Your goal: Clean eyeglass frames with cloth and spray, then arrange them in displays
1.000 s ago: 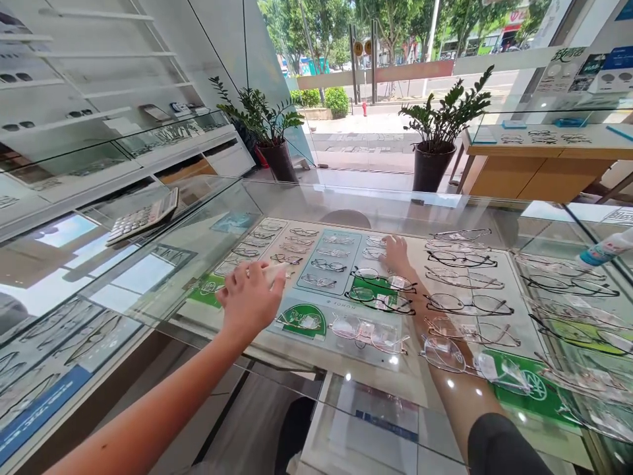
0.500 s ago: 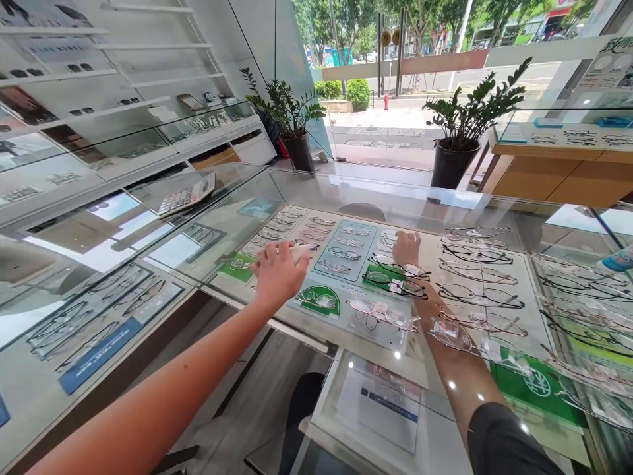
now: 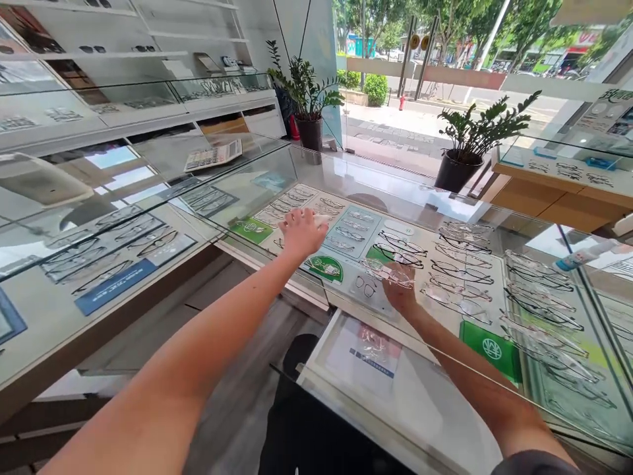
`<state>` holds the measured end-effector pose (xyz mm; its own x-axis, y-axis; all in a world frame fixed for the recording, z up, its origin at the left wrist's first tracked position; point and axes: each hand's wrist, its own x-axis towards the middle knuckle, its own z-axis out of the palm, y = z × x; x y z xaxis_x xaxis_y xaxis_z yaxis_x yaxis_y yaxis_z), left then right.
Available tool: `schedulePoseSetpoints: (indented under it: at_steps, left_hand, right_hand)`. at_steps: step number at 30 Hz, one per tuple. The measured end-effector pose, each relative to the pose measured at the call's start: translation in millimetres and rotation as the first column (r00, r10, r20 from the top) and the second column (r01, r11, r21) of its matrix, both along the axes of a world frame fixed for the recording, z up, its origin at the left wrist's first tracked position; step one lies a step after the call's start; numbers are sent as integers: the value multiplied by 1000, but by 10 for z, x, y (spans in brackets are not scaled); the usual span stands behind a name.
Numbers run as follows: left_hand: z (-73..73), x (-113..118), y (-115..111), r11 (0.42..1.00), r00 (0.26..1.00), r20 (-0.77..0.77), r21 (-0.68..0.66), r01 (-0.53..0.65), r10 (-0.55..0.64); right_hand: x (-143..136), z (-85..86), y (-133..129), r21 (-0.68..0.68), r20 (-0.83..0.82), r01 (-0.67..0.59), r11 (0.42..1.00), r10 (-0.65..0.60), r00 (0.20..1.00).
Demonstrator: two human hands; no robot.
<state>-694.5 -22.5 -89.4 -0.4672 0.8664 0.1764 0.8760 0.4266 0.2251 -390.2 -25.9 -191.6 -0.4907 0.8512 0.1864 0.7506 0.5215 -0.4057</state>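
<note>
My left hand (image 3: 302, 232) is over the glass counter top, its fingers curled against a small white object (image 3: 321, 219) that I cannot identify. Near it lies a round green card (image 3: 324, 268). My right hand (image 3: 401, 290) is seen through the glass, inside the case. Its fingers are mostly hidden behind clear-lensed eyeglasses (image 3: 380, 270), so any hold is unclear. Dark-framed eyeglasses (image 3: 401, 249) lie just beyond it. To its right stretches a column of eyeglasses (image 3: 459, 272). A blue display panel (image 3: 341, 247) with several frames lies between my hands.
An open drawer (image 3: 326, 330) juts out below the counter, holding printed cards. A calculator (image 3: 213, 156) rests on the glass at the left, and a small bottle (image 3: 586, 256) at the right. Potted plants (image 3: 310, 135) stand beyond the counter.
My right hand has drawn back toward me, from the far white panel to beside the clear-lensed eyeglasses. My left hand stays near the same rows of frames. The camera view has shifted.
</note>
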Motion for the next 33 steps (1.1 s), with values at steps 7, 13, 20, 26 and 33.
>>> schedulePoseSetpoints:
  at_steps: [7, 13, 20, 26, 33]
  left_hand:
    - [-49, -50, 51, 1000, 1000, 18, -9, 21, -21]
    - [-86, -73, 80, 1000, 1000, 20, 13, 7, -7]
    - [-89, -66, 68, 999, 1000, 9, 30, 11, -12]
    - [-64, -55, 52, 999, 1000, 20, 48, 12, -13]
    - [-69, -57, 44, 998, 1000, 18, 55, 10, -11]
  right_hand:
    - [404, 154, -1225, -331, -92, -147, 932, 123, 988]
    - [709, 1435, -1890, -637, -288, -358, 683, 219, 932]
    - [621, 2182, -492, -165, -234, -151, 975, 110, 966]
    - [227, 1834, 889, 21, 87, 129, 991, -131, 988]
    - [0, 1404, 1358, 70, 159, 195, 978, -204, 966]
